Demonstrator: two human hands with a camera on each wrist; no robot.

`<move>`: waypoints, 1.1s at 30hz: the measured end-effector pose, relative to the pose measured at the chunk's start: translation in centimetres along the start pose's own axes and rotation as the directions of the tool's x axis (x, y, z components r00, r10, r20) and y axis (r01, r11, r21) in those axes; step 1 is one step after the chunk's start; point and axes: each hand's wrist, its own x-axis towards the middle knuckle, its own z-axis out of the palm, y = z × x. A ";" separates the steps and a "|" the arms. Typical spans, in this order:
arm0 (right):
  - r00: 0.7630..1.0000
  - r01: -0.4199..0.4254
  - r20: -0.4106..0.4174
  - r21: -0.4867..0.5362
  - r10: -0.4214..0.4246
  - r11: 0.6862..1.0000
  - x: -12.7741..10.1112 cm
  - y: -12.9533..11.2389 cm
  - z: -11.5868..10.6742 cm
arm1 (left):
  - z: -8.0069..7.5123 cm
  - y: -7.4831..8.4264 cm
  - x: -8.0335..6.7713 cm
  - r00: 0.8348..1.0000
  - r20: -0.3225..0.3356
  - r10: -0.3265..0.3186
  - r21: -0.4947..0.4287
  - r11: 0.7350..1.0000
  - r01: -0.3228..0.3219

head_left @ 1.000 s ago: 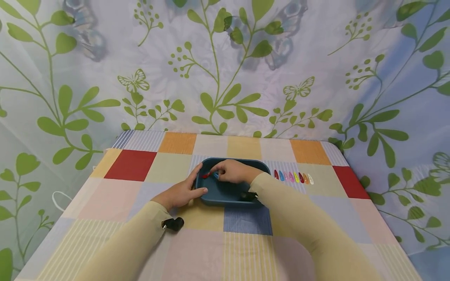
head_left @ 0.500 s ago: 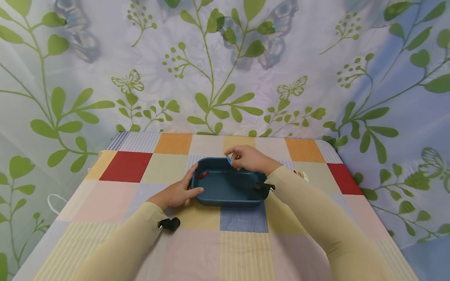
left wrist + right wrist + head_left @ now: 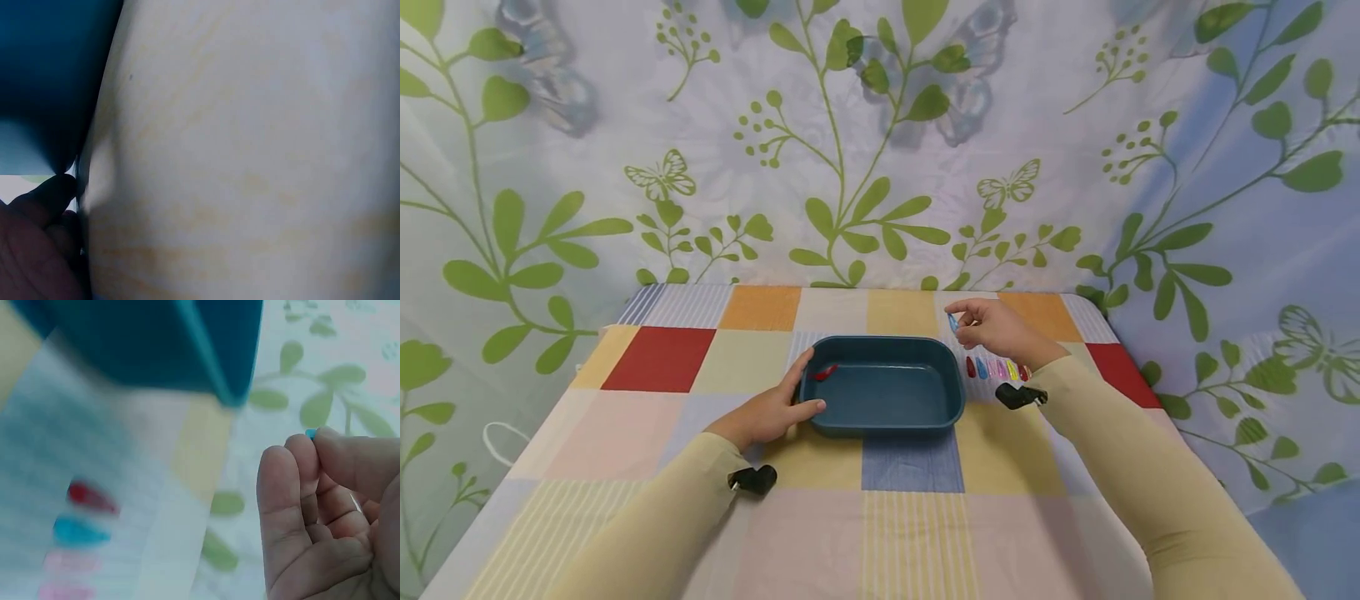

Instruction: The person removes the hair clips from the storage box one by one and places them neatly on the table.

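In the head view a dark blue rectangular tray (image 3: 887,431) sits on the table. My left hand (image 3: 769,412) rests against its left side, fingers extended along the rim and thumb at the front corner. Inside the tray, near that hand, lies a red hair clip (image 3: 825,373). My right hand (image 3: 1000,329) pinches a blue hair clip (image 3: 953,322) between thumb and fingers, raised beyond the tray's right end. Only the clip's tip (image 3: 310,434) shows in the right wrist view. Below this hand, a row of clips starts with a red one (image 3: 971,367) and another blue one (image 3: 981,367).
The row continues with pink clips (image 3: 996,368) and a yellow clip (image 3: 1012,370); its right end is hidden by the right hand and sleeve. A patchwork cloth (image 3: 910,542) covers the table. Behind hangs a leaf-patterned curtain (image 3: 737,108).
My right hand has lifted the blue hair clip out of the tray and carried it right, past the tray's end. The red clip stays inside. My left hand keeps its place on the tray.
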 end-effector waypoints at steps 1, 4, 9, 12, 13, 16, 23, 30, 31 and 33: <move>1.000 -0.017 -0.012 -0.007 0.017 1.000 -0.3 0.5 -0.5 | 0.0 0.0 0.0 1.000 0.000 0.001 0.004 1.000 -0.001; 0.998 -0.055 -0.043 -0.031 0.054 0.998 -1.3 2.2 -1.8 | 0.0 0.0 0.1 1.000 0.001 0.000 0.005 1.000 0.000; 0.989 -0.108 -0.106 -0.005 0.106 0.994 -2.7 5.5 -3.6 | 0.0 0.0 0.0 1.000 0.012 -0.007 -0.001 1.000 0.007; 0.982 -0.144 -0.126 -0.003 0.142 0.990 -3.5 7.3 -4.6 | 0.0 -0.1 0.0 1.000 0.009 -0.013 0.000 1.000 0.013; 0.979 -0.157 -0.133 -0.017 0.153 0.987 -3.8 7.9 -4.9 | 0.0 -0.1 0.0 1.000 0.006 -0.013 0.002 1.000 0.013; 0.974 -0.187 -0.137 -0.039 0.180 0.982 -4.7 9.5 -5.7 | 0.0 -0.1 0.1 1.000 0.000 -0.013 0.014 1.000 0.013; 0.950 -0.287 -0.139 -0.038 0.279 0.957 -6.0 12.7 -6.4 | 0.0 0.1 0.0 1.000 0.002 -0.011 0.018 1.000 0.011; 0.937 -0.341 -0.124 -0.112 0.328 0.933 -6.6 14.1 -6.5 | 0.1 0.2 -0.1 1.000 0.004 -0.009 0.001 1.000 0.009; 0.934 -0.350 -0.118 -0.106 0.338 0.931 -6.6 14.2 -6.5 | 0.1 0.2 -0.1 1.000 0.004 -0.007 -0.003 1.000 0.007; 0.927 -0.369 -0.109 -0.089 0.359 0.925 -6.6 14.5 -6.4 | 0.1 0.2 0.0 1.000 0.006 -0.001 -0.005 1.000 0.001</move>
